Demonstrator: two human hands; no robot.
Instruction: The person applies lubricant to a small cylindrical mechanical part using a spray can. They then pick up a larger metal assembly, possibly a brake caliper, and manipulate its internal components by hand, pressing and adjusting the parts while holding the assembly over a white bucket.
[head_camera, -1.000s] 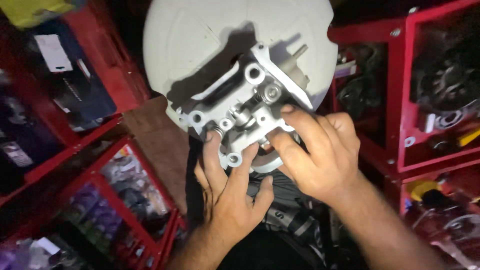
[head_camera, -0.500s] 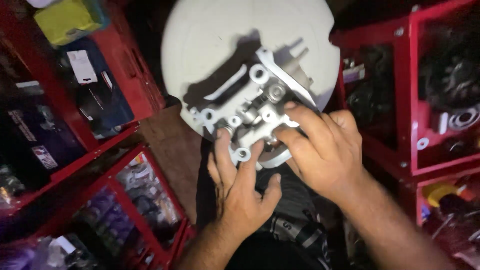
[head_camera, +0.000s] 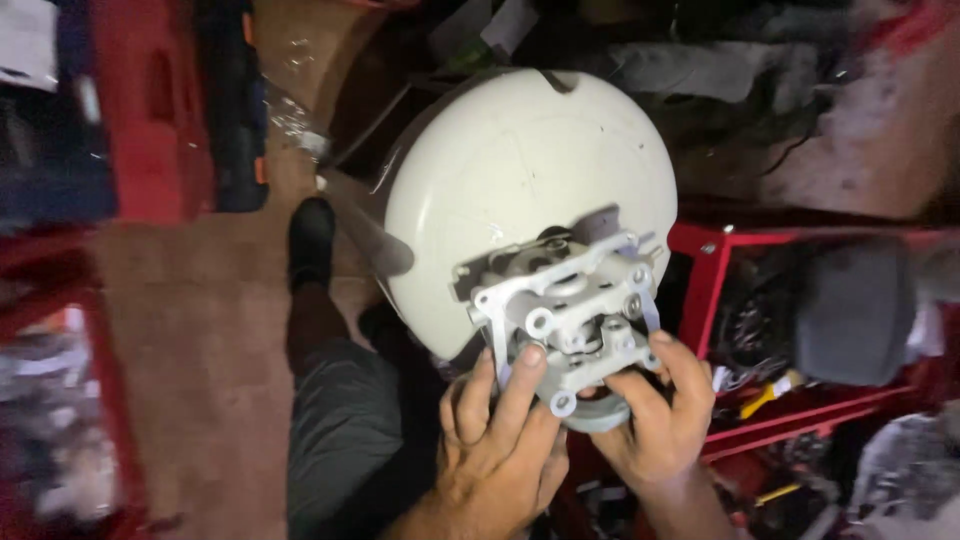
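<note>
Grey metal bracket (head_camera: 565, 310) sits on the lower right face of the white round housing (head_camera: 520, 190), directly above both hands. Left hand (head_camera: 500, 450) lies fingers spread against its lower left edge; right hand (head_camera: 655, 420) curls around its lower right corner, equally near.

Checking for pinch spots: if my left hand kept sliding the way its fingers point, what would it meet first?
The left hand points up the picture; its fingertips already touch the grey metal bracket. Beyond that lies the white round housing, though depth is hard to judge.
</note>
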